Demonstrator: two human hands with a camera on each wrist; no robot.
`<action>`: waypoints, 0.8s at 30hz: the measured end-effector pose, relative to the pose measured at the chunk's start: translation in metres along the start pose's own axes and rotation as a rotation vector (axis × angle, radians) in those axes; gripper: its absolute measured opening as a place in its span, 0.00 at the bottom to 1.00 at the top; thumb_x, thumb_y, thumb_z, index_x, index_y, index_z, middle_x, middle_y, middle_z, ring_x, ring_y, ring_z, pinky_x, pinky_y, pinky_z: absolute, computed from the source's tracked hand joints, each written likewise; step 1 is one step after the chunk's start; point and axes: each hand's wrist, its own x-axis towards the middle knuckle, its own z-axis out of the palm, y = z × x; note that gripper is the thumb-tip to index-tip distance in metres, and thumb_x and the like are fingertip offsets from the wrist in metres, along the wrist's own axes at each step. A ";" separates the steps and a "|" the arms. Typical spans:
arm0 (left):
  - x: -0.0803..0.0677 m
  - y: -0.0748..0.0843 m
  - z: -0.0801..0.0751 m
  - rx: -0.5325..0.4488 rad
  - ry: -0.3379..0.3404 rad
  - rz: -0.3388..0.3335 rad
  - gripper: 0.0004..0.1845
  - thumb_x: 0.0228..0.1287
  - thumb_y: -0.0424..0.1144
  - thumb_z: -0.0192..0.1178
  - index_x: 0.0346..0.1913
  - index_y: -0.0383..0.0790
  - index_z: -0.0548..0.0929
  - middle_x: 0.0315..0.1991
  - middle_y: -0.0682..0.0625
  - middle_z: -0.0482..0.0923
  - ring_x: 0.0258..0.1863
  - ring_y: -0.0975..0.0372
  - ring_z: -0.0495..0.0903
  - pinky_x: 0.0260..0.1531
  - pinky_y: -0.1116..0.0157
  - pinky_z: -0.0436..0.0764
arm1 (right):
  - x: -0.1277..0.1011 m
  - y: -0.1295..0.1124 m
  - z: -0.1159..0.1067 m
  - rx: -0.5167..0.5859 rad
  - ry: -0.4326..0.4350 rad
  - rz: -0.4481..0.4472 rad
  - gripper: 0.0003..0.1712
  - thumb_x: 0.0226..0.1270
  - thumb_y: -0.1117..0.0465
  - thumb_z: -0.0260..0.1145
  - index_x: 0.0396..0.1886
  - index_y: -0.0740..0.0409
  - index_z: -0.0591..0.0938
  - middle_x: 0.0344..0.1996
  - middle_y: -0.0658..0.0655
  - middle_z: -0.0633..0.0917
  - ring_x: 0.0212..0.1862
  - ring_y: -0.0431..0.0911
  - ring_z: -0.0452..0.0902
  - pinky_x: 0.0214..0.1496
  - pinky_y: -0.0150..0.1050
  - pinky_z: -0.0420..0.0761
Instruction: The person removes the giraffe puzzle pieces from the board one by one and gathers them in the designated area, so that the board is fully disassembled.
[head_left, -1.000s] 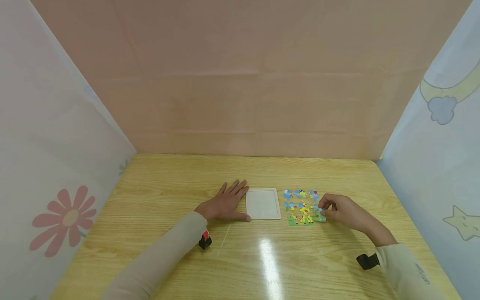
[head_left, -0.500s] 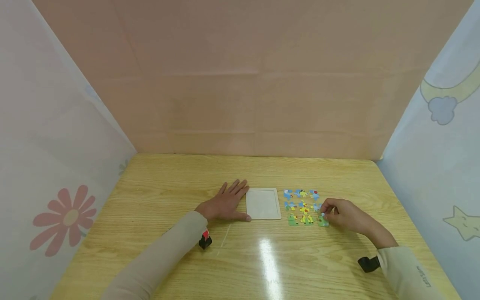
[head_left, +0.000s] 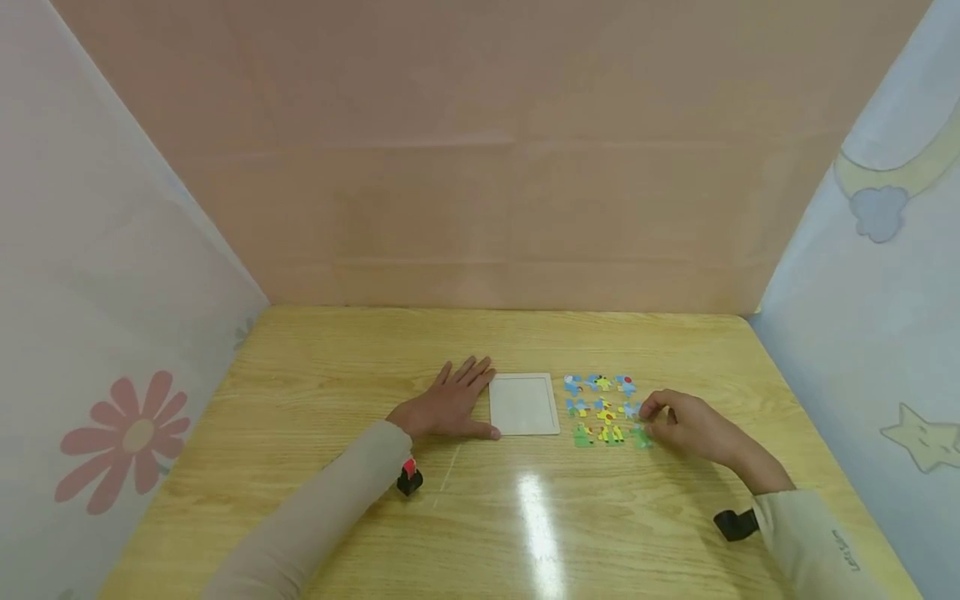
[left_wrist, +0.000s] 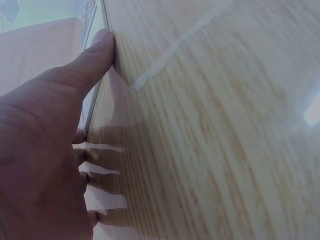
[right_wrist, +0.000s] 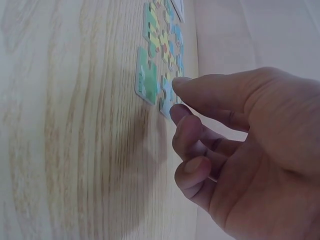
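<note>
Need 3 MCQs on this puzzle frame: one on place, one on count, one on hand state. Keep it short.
1. Where do the puzzle pieces lie relative to the white tray?
A. On the right-hand side of it
B. Inside it
C. On the left-hand side of it

2. How many loose pieces are laid out on the table?
A. Four
B. Nine
C. Sixteen

3. What is the left hand doing?
A. Lifting a piece
B. Curled into a fist in the air
C. Resting flat on the table at the tray's edge

Answers:
1 A, the head view shows the pieces beside the tray, toward the right hand.
2 B, they form three rows of three.
3 C, the fingers lie straight on the wood, thumb at the tray's edge.
</note>
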 end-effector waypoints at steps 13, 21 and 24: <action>-0.004 -0.003 -0.007 -0.011 -0.013 0.002 0.59 0.71 0.73 0.58 0.89 0.44 0.42 0.90 0.47 0.27 0.90 0.49 0.30 0.87 0.39 0.38 | 0.003 -0.002 0.002 0.004 0.007 -0.016 0.08 0.79 0.65 0.62 0.50 0.60 0.85 0.47 0.56 0.88 0.35 0.37 0.71 0.38 0.32 0.75; -0.007 -0.002 -0.013 -0.018 0.094 0.050 0.65 0.66 0.74 0.63 0.89 0.48 0.37 0.90 0.45 0.26 0.90 0.47 0.30 0.86 0.36 0.39 | 0.005 -0.004 0.001 0.005 0.004 -0.006 0.08 0.80 0.63 0.64 0.51 0.60 0.84 0.45 0.56 0.87 0.34 0.39 0.71 0.35 0.34 0.75; -0.009 -0.004 -0.024 0.035 0.183 0.069 0.66 0.63 0.75 0.64 0.89 0.50 0.37 0.90 0.46 0.27 0.90 0.48 0.31 0.86 0.36 0.40 | 0.010 -0.011 -0.004 -0.030 0.014 0.008 0.10 0.81 0.61 0.64 0.53 0.61 0.83 0.46 0.57 0.87 0.35 0.41 0.73 0.34 0.34 0.77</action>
